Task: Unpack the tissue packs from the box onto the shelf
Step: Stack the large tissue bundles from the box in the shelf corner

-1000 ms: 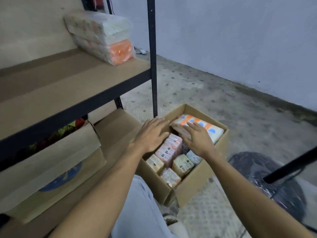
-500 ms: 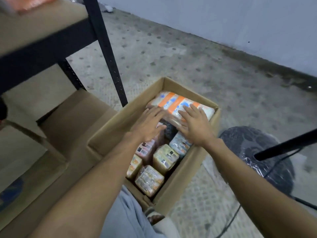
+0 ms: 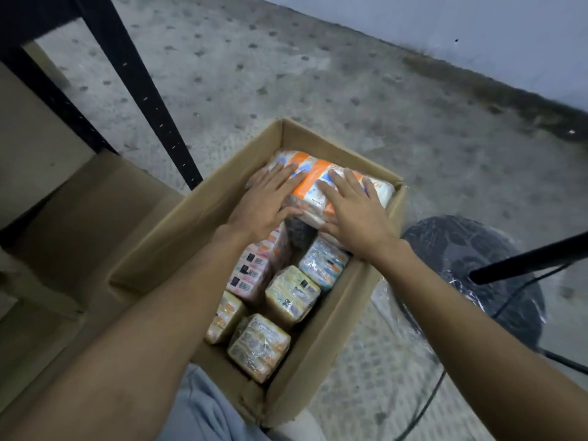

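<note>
An open cardboard box (image 3: 178,246) stands on the floor in front of me. A large orange, white and blue tissue pack (image 3: 313,181) lies across its far end. My left hand (image 3: 267,202) and my right hand (image 3: 353,211) rest side by side on top of this pack, fingers spread, thumbs hooked against its near edge. Nearer to me, several smaller wrapped tissue packs stand on end: a pink one (image 3: 254,275), a blue one (image 3: 323,264), and yellow ones (image 3: 292,296) (image 3: 259,346). The upper shelf is out of view.
A black shelf post (image 3: 143,90) rises just left of the box, with the brown lower shelf board (image 3: 79,218) beside it. To the right sits a round dark base wrapped in plastic (image 3: 461,249) with a black pole (image 3: 525,261) and a cable. Speckled concrete floor lies beyond.
My view has tipped down from the shelf to the box. Both hands have slid forward from the small packs onto the large pack at the far end.
</note>
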`<action>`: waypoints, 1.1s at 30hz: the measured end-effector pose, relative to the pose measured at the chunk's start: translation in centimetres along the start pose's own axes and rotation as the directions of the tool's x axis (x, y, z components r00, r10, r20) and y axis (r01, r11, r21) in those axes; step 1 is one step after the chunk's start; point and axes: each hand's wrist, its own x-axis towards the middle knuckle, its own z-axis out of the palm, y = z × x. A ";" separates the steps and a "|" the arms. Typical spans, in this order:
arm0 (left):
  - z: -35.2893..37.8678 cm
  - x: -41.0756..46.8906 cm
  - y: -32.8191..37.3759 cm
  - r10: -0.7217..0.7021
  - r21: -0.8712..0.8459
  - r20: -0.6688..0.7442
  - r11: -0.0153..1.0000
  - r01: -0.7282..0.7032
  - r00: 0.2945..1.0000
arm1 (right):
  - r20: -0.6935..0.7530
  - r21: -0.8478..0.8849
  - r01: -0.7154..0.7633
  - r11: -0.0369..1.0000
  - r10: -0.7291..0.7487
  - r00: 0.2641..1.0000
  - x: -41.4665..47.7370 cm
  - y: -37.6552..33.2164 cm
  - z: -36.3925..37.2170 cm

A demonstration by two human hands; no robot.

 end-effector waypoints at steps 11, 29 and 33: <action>-1.2 -0.6 1.0 -0.058 -0.188 -0.162 0.982 0.027 0.985 | -0.104 0.004 0.059 0.998 -0.059 0.993 -0.3 0.5 -1.3; -15.2 -8.9 8.9 -0.063 -0.051 -0.336 0.998 0.048 0.940 | -0.359 0.001 0.219 0.976 -0.204 0.911 -6.9 -5.8 -13.4; -19.7 -11.1 10.6 -0.059 0.002 -0.388 0.998 0.065 0.920 | -0.438 -0.030 0.254 0.967 -0.241 0.866 -8.4 -8.0 -17.4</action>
